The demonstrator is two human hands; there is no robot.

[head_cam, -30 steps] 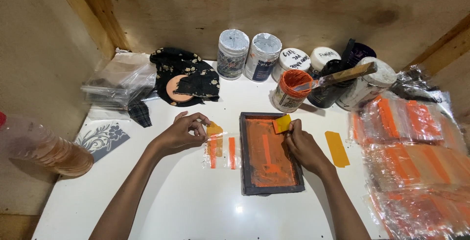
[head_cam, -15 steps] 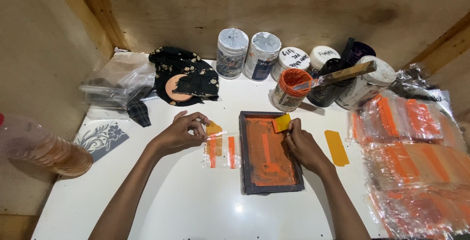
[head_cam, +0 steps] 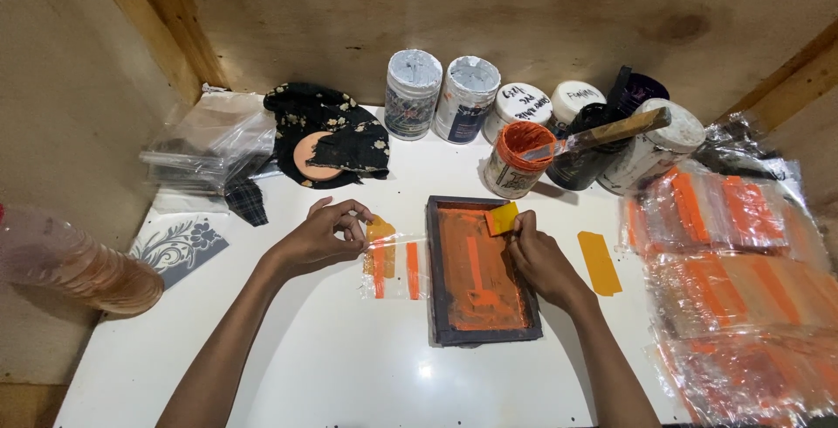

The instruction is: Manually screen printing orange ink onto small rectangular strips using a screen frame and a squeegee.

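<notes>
Dark-framed printing screen (head_cam: 478, 273) lies flat on white surface (head_cam: 305, 367), mesh coated orange. Right hand (head_cam: 541, 260) rests on the frame's right edge, fingers pinched on a small yellow squeegee (head_cam: 502, 218) at the screen's top right corner. Left hand (head_cam: 327, 236), just left of the frame, pinches the top of a clear plastic bag (head_cam: 393, 264) with orange stripes. Open orange paint jar (head_cam: 515, 159) stands behind.

Left hand (head_cam: 327, 236) fingers loosened slightly at clear bag (head_cam: 393, 267); nothing else moved.
</notes>
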